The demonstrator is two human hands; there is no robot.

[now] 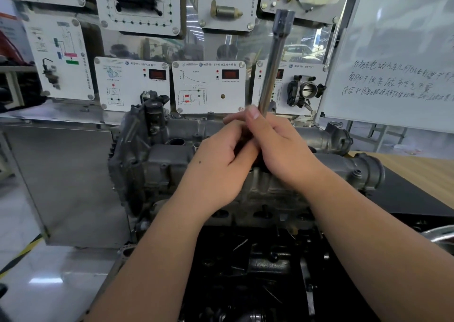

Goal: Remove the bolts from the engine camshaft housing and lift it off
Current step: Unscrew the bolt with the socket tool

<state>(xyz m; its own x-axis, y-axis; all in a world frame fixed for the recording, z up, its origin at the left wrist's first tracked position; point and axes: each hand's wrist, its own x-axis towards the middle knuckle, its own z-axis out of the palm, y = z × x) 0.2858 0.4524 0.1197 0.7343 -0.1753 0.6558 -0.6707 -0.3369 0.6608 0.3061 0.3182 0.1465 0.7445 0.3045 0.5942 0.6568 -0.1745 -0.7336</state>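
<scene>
1. I see both of my hands meeting over the top of the grey cast-metal engine camshaft housing (245, 154), which sits in the middle of the view on the dark engine block (258, 260).
2. My right hand (277, 147) has its fingers curled and pressed together around the lower end of a long polished steel socket wrench shaft (271, 73); the thumb lies along the shaft, nail up.
3. The shaft rises from my grip, leaning slightly right, and ends in a wider socket-shaped head (283, 21) high in the view.
4. My left hand (221, 164) is curled in against the right one, fingers bent toward the same spot; I cannot tell whether they actually pinch the tool or only rest against my other hand.
5. The tool's lower tip is hidden by my hands, so I cannot tell whether it sits on a bolt.
6. Behind the engine stands a wall of white training panels (208, 85) with red displays and diagrams; one carries a black throttle body (305, 91).
7. A whiteboard with handwriting (398, 75) stands at the right, above a pale wooden tabletop (422, 171).
</scene>
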